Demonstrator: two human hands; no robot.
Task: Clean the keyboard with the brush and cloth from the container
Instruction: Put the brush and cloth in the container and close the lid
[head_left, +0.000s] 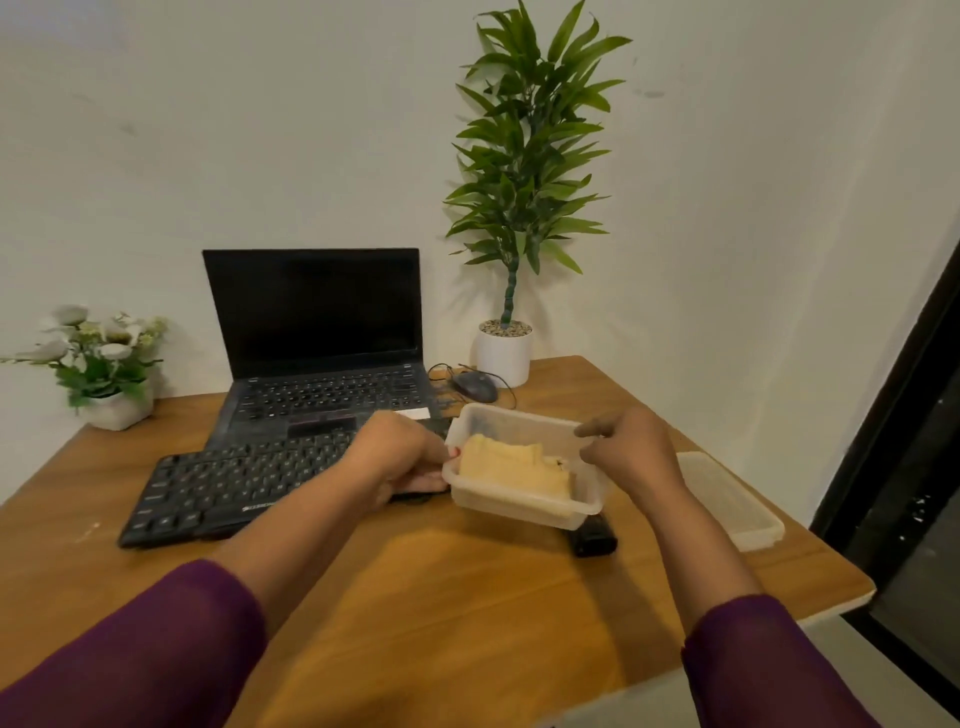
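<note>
A black keyboard lies on the wooden desk in front of a laptop. To its right, a translucent plastic container is tilted and lifted off the desk, its left end over the keyboard's right end. A folded yellow cloth lies inside it, with a dark object, possibly the brush, behind the cloth. My left hand grips the container's left rim. My right hand is at the container's right rim, fingers curled over it.
The container's lid lies at the desk's right edge. A small black object sits under the container. An open laptop, a wired mouse, a tall potted plant and a small flower pot stand along the back.
</note>
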